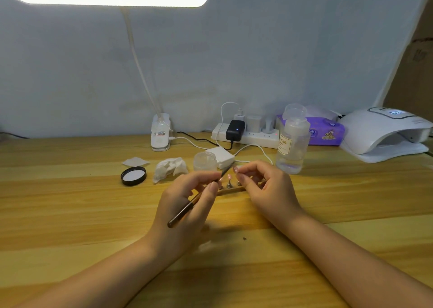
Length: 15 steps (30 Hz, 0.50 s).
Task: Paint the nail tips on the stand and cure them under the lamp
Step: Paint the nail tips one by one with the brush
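My left hand (189,202) grips a thin dark nail brush (187,208), its tip pointing up and right toward a small pink nail tip (235,169). My right hand (264,186) pinches that nail tip between thumb and forefinger, just above the stand. The wooden stand (230,190) lies on the table between my hands, with metal pegs carrying pink nail tips (229,177); part of it is hidden by my fingers. The white curing lamp (384,132) sits at the far right, its display lit.
A clear jar (205,161) stands behind the stand, with its black lid (133,176) and a crumpled tissue (169,168) to the left. A clear liquid bottle (291,141), a power strip (248,135), a purple tissue pack (326,132) and a desk lamp base (160,133) line the back.
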Each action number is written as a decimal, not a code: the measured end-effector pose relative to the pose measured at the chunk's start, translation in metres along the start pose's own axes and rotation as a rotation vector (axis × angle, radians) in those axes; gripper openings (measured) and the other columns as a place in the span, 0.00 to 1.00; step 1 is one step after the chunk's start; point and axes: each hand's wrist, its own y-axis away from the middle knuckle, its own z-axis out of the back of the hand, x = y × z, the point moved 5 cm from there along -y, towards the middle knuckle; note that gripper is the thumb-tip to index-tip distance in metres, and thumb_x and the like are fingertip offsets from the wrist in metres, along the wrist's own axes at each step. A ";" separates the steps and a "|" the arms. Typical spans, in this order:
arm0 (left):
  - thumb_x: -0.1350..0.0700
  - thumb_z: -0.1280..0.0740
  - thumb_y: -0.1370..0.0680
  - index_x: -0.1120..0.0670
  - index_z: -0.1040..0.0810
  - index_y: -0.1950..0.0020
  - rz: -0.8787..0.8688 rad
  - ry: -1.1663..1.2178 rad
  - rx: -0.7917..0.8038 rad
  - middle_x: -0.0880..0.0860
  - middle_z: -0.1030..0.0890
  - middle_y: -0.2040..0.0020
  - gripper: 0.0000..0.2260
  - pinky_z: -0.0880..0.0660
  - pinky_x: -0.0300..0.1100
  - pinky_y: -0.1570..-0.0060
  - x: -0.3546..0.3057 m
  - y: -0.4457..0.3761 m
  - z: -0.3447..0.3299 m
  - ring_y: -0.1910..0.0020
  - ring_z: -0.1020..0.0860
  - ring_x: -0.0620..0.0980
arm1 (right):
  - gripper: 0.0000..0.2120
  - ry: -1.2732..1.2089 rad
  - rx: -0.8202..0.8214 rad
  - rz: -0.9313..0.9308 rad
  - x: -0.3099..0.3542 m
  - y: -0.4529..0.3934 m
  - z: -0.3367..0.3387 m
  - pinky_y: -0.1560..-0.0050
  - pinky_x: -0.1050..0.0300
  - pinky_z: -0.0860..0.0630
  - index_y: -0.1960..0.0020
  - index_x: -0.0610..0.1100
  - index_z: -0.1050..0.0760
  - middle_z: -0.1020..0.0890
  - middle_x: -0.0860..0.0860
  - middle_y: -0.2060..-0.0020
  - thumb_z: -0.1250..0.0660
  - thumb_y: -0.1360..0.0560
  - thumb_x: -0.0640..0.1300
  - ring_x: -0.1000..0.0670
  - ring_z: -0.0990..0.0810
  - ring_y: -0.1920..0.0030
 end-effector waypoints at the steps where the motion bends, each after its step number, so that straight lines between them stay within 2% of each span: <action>1: 0.47 0.35 0.24 0.51 0.18 0.45 -0.009 -0.002 0.008 0.48 0.16 0.53 0.13 0.29 0.33 0.54 0.000 0.000 0.000 0.51 0.20 0.48 | 0.07 0.004 -0.002 0.001 0.000 0.000 0.000 0.65 0.53 0.25 0.54 0.54 0.21 0.18 0.51 0.64 0.30 0.26 0.41 0.50 0.23 0.64; 6: 0.49 0.39 0.24 0.51 0.19 0.49 -0.051 0.045 -0.018 0.45 0.17 0.56 0.11 0.31 0.28 0.55 -0.004 0.002 0.002 0.54 0.20 0.44 | 0.09 -0.003 0.005 0.001 0.000 0.000 0.000 0.64 0.51 0.24 0.53 0.55 0.22 0.18 0.51 0.64 0.30 0.26 0.40 0.50 0.22 0.63; 10: 0.51 0.35 0.23 0.50 0.20 0.46 -0.005 0.055 -0.017 0.44 0.16 0.54 0.09 0.30 0.28 0.55 0.000 0.000 0.000 0.52 0.20 0.44 | 0.08 -0.008 0.001 0.003 0.000 0.000 0.000 0.62 0.49 0.24 0.54 0.55 0.22 0.18 0.51 0.63 0.30 0.26 0.41 0.49 0.22 0.63; 15: 0.48 0.39 0.25 0.50 0.19 0.51 -0.038 0.082 -0.002 0.44 0.17 0.58 0.11 0.31 0.31 0.54 -0.001 0.003 0.001 0.55 0.21 0.43 | 0.09 -0.012 0.007 -0.005 -0.001 0.000 -0.001 0.62 0.48 0.24 0.54 0.55 0.22 0.18 0.51 0.64 0.31 0.26 0.41 0.49 0.22 0.63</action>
